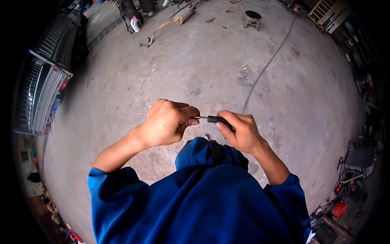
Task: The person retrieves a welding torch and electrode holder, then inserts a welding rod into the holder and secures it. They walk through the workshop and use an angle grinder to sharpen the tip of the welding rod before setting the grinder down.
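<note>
In front of my chest, my right hand is closed round the black handle of a slim tool that looks like a screwdriver. Its thin metal shaft points left, toward my left hand. There, my thumb and forefinger pinch a small brass-coloured piece in line with the shaft. Most of that piece is hidden in the fingers. A thin pale rod shows beyond the far side of my left hand; whether it belongs to the same piece I cannot tell.
Concrete floor lies below, crossed by a dark cable. A round stool, a white jug and a cylindrical part with a bent pipe stand farther off. At left is a truck bed; at right, tools and a red round object.
</note>
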The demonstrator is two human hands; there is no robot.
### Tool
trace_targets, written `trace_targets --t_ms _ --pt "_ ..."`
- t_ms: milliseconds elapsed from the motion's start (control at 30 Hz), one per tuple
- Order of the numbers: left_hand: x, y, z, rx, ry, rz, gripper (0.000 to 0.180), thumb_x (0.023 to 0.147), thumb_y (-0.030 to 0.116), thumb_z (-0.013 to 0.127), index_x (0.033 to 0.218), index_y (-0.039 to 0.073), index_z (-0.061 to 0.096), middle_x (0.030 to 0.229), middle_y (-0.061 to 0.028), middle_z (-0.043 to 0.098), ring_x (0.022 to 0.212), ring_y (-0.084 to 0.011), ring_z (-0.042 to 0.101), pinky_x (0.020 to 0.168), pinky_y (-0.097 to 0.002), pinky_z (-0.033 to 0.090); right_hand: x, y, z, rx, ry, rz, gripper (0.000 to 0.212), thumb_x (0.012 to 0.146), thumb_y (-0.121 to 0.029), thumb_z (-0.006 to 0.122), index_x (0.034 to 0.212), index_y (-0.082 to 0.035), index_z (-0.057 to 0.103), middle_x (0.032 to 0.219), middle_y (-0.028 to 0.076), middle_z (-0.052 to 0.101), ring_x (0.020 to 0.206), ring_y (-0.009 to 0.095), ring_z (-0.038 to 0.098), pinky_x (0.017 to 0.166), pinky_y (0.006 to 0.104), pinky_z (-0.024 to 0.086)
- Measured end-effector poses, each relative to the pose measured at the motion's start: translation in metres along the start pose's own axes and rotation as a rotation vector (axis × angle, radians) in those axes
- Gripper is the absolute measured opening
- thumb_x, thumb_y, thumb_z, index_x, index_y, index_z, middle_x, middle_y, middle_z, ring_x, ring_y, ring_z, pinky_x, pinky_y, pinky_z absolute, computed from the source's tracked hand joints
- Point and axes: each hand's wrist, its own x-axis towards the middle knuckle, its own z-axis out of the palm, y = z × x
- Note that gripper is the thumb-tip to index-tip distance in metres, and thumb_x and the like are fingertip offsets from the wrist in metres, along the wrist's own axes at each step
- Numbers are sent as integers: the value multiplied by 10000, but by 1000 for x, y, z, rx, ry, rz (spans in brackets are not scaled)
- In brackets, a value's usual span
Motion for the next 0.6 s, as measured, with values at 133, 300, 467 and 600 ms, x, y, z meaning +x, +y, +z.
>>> trace_targets --t_ms 133,300,467,600 --pt "3 3 -1 31 -6 1 120 813 77 731 914 22 698 753 -123 680 617 -310 640 529 -377 466 -1 -1 -1 -17 24 -16 147 912 -182 669 962 -57 611 707 121 618 579 300 609 512 368 455" --pt "4 6 1 57 23 31 129 797 62 733 916 23 698 745 -120 673 611 -308 637 514 -378 461 -5 -1 0 38 9 26 142 914 -174 665 960 -55 603 706 124 614 578 305 605 515 372 454" --pt "6 6 0 89 27 46 136 779 39 732 911 27 700 734 -106 671 599 -294 635 495 -368 450 -4 3 -2 54 1 1 123 929 -117 648 999 -21 619 627 78 592 518 187 581 495 316 450" --pt "9 8 0 95 13 56 135 774 31 730 905 29 699 728 -98 669 593 -283 634 492 -365 447 -6 5 -3 70 -8 24 127 929 -119 649 1000 -18 619 624 74 594 520 173 586 496 311 451"
